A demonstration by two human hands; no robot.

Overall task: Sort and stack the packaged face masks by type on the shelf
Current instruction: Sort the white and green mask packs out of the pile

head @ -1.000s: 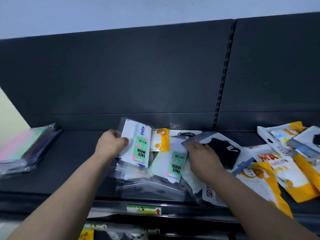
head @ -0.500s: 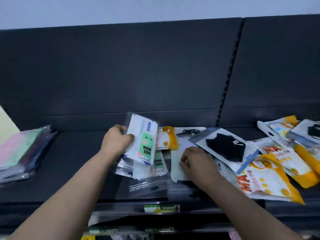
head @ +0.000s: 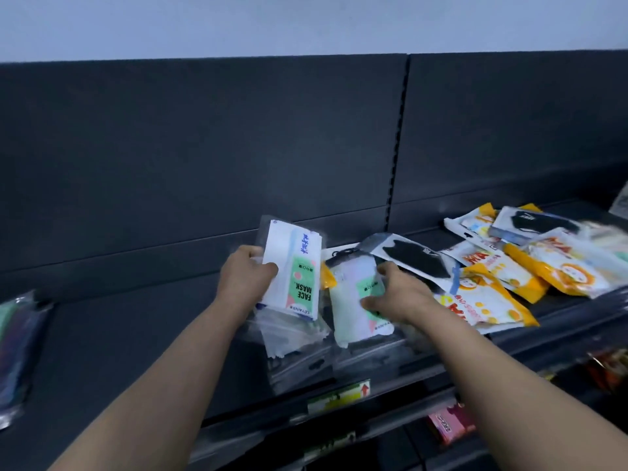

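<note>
- Stack of coloured packs point(head: 15, 348) lies at the far left of the dark shelf point(head: 136, 334), partly cut off by the frame edge.
- The left hand point(head: 246, 278) grasps a white packet point(head: 289, 253) with a green label reading "FACE MASK". Its thumb is on the front, and it holds the packet tilted above a heap of clear bags point(head: 295, 338).
- A green and yellow label strip point(head: 339, 396) sits on the shelf's front edge, below the hands.
- The right hand point(head: 397, 294) has its fingers curled round a second white and green packet point(head: 350, 311), which is just beside the first and low over the shelf.
- A black mask packet point(head: 416, 258) lies flat behind that hand.
- Yellow and orange packets point(head: 489, 300) lie spread and overlapping on the shelf to the right, with another black mask pack point(head: 537, 222) on top of them near the back.
</note>
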